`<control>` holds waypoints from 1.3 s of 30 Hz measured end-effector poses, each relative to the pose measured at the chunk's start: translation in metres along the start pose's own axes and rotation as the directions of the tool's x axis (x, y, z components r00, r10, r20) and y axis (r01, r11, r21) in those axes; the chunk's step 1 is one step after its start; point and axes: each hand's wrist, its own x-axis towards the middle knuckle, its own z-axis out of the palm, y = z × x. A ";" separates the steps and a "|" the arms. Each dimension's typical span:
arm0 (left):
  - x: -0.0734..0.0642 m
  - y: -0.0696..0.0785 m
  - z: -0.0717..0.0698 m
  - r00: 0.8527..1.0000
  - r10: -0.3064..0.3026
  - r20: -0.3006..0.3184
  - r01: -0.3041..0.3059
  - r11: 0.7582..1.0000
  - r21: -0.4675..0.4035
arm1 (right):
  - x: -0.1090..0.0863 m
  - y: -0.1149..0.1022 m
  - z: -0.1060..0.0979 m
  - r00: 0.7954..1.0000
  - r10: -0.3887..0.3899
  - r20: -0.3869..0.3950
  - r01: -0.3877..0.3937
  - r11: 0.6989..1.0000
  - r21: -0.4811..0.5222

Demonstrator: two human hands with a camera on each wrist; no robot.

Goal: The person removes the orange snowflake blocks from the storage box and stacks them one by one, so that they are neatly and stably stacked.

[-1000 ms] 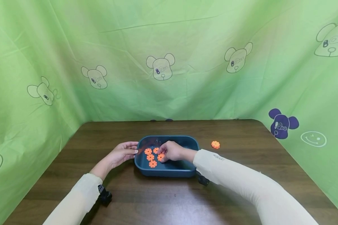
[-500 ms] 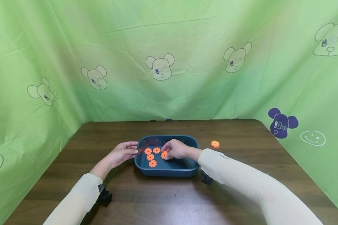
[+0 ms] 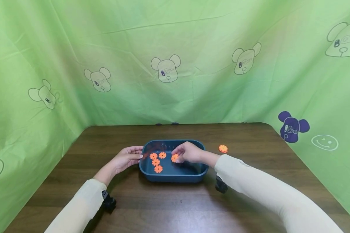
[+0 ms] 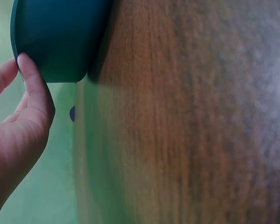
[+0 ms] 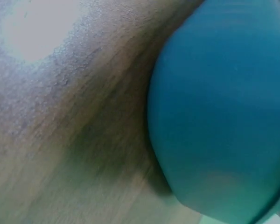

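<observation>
In the head view my right hand [image 3: 189, 152] reaches into a dark blue plastic basin [image 3: 175, 178], thumb and fingers pinching an orange flower-shaped disc [image 3: 174, 158]. Notches run round the disc's edge. Several matching discs [image 3: 156, 162] lie on the basin floor to the left. My left hand [image 3: 127, 159] touches the basin's left end with extended fingers. The left wrist view shows that hand's thumb [image 4: 31, 74] against the outer wall near the basin's rim [image 4: 14, 32]. Only the basin's outside [image 5: 219, 107] fills the right wrist view; the right hand's fingers are hidden there.
Beyond the basin's right end, orange flower-shaped discs [image 3: 223, 149] lie on the brown wooden table [image 3: 151, 207], seemingly stacked. A green curtain [image 3: 128, 103] printed with bear heads hangs behind the table and along both sides. Black wrist cameras [image 3: 108, 202] sit below the sleeves.
My right hand has moved rightward and slightly back within the basin, carrying the pinched disc away from the others. The left hand and the basin have stayed in place.
</observation>
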 end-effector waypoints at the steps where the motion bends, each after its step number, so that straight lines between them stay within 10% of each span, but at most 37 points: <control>1: 0.000 0.000 0.000 1.000 -0.001 0.000 0.001 1.000 0.001 | -0.001 0.000 -0.002 1.000 0.001 -0.002 -0.001 1.000 0.014; 39: 0.001 0.001 -0.002 1.000 -0.007 0.006 0.007 1.000 -0.004 | -0.040 0.026 -0.077 0.964 -0.110 -0.243 0.160 0.967 0.198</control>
